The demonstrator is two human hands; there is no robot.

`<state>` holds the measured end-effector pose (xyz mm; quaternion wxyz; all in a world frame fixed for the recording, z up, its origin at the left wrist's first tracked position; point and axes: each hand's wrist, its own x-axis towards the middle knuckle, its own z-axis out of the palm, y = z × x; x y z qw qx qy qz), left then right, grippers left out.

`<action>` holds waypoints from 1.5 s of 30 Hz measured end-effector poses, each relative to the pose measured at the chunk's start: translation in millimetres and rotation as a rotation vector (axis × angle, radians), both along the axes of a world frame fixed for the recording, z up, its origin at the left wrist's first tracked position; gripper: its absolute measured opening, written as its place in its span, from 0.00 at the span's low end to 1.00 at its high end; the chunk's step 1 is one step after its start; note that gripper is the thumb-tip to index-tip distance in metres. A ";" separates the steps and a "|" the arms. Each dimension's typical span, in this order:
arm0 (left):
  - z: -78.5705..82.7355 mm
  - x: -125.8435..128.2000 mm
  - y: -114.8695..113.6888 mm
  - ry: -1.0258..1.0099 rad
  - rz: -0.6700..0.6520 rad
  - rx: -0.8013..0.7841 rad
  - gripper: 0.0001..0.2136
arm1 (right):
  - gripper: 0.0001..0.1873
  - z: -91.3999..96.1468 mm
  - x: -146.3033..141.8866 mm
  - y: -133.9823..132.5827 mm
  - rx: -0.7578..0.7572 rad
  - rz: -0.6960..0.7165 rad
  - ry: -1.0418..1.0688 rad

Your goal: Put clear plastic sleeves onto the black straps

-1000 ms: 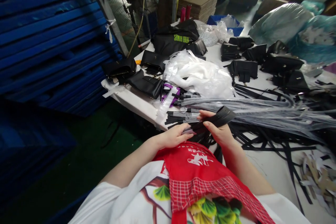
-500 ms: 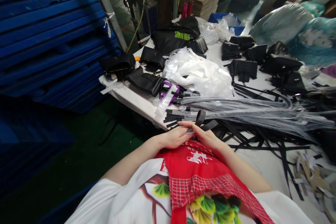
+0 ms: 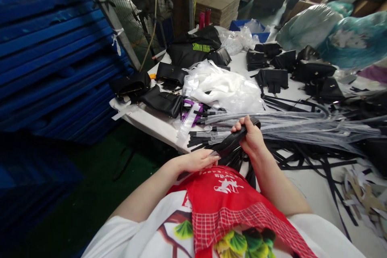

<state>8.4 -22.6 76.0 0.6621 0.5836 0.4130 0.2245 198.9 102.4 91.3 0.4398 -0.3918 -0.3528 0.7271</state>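
A black strap [image 3: 230, 142] is stretched between my two hands, just above the front edge of the table. My right hand [image 3: 253, 139] is closed around its far end, which loops over behind the fingers. Close to the red apron [image 3: 222, 185], my left hand [image 3: 201, 160] has its fingers curled at the near end of the strap; a small translucent piece shows by the fingertips. Beyond the hands lies a bundle of straps in clear plastic sleeves [image 3: 290, 125]. Loose black straps [image 3: 302, 159] are tangled on the table to the right.
White plastic wrapping [image 3: 220, 84] is heaped mid-table. Black bags [image 3: 163, 100] lie at the left edge, more small black bags [image 3: 272, 78] at the right. Blue stacked panels [image 3: 54, 48] stand left of the table. Paper scraps [image 3: 365, 197] lie near right.
My hands were together at the apron. The right hand has moved up and away to the right with the strap, drawing it out; the left has stayed low near the apron.
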 end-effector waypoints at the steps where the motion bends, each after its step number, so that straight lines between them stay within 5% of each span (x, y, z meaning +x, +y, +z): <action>1: -0.1 -1.0 0.9 0.009 0.007 0.003 0.23 | 0.22 -2.2 1.2 0.7 0.025 -0.012 -0.053; 7: -7.4 -7.3 0.7 0.084 0.102 -0.128 0.26 | 0.32 -18.0 14.7 7.7 0.023 0.153 -0.393; 21: -6.3 1.5 -5.4 -0.363 0.010 -0.432 0.24 | 0.16 -18.1 1.1 6.2 -0.443 0.081 0.118; 28: -9.1 4.4 0.9 -0.342 0.078 -0.426 0.25 | 0.23 -29.3 -5.1 4.4 -0.165 -0.157 -0.163; 32: -1.7 9.2 8.7 -0.356 0.042 -0.390 0.25 | 0.27 -33.6 -17.9 -8.1 -0.099 -0.171 -0.260; 38: 2.3 10.1 15.9 -0.307 0.082 -0.321 0.24 | 0.24 -13.3 -16.4 -7.9 0.113 -0.439 -0.099; 45: 7.6 1.4 34.9 -0.400 0.049 -0.399 0.22 | 0.28 21.6 -14.9 7.6 0.190 -0.096 0.052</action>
